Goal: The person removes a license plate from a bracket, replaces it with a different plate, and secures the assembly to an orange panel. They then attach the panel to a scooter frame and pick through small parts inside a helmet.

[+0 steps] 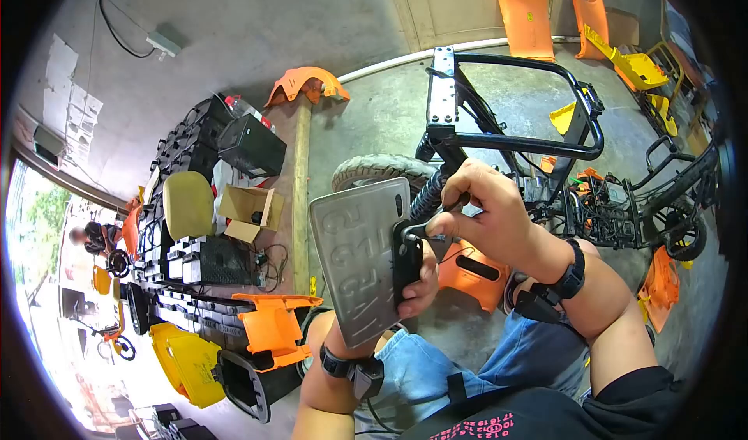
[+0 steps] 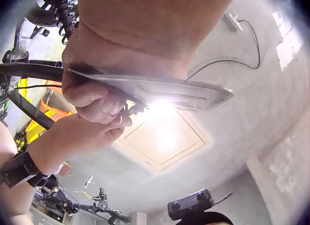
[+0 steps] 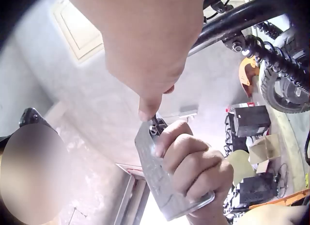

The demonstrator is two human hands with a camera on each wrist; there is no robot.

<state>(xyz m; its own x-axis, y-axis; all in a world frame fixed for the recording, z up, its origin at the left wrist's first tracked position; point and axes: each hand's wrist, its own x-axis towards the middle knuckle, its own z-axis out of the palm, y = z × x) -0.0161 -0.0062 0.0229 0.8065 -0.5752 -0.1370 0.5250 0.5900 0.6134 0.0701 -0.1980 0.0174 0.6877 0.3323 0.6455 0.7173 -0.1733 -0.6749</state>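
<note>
A grey metal plate with raised characters (image 1: 351, 257) stands tilted in the head view, a black bracket (image 1: 406, 267) against its right side. My left hand (image 1: 421, 286) grips the plate and bracket from behind, its fingers curled round the edge, as the right wrist view also shows on the plate (image 3: 164, 186). Above it, my right hand (image 1: 489, 210) pinches a thin dark tool (image 1: 421, 229) between thumb and fingers, with the tool's end at a bolt on the bracket. In the left wrist view the right hand (image 2: 92, 135) is close against the left fingers.
A black vehicle frame (image 1: 522, 141) with a tyre (image 1: 374, 167) stands just beyond my hands. An orange panel (image 1: 472, 276) lies below the right hand. At left are black boxes, an open carton (image 1: 269, 212) and a yellow panel (image 1: 185, 364). A person is in the far left background.
</note>
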